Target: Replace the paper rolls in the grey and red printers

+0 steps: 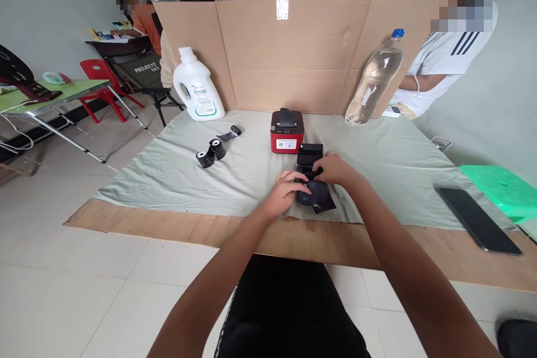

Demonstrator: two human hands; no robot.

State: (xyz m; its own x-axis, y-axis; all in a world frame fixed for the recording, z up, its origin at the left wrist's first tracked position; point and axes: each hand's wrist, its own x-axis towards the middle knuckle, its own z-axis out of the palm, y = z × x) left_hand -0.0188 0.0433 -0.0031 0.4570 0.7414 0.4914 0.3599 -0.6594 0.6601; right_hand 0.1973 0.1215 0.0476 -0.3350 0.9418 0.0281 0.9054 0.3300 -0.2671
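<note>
A small black printer (305, 197) sits near the front of the cloth with its lid (310, 152) raised. A black strip (324, 197) hangs over its front onto the cloth. My left hand (283, 194) grips the printer's left side, its fingers and thumb over the edge. At the right of the open compartment is my right hand (331, 169), fingers bent and pressed together; what they pinch is hidden. Just behind stands a red and black printer (286, 133) with a black strip coming from its top.
Two black rolls (211, 152) and a smaller roll (230, 133) lie left on the cloth. A white jug (199, 89) and a water bottle (373, 86) stand by the cardboard screen (289, 50). A phone (477, 218) lies at right. Two people are beyond.
</note>
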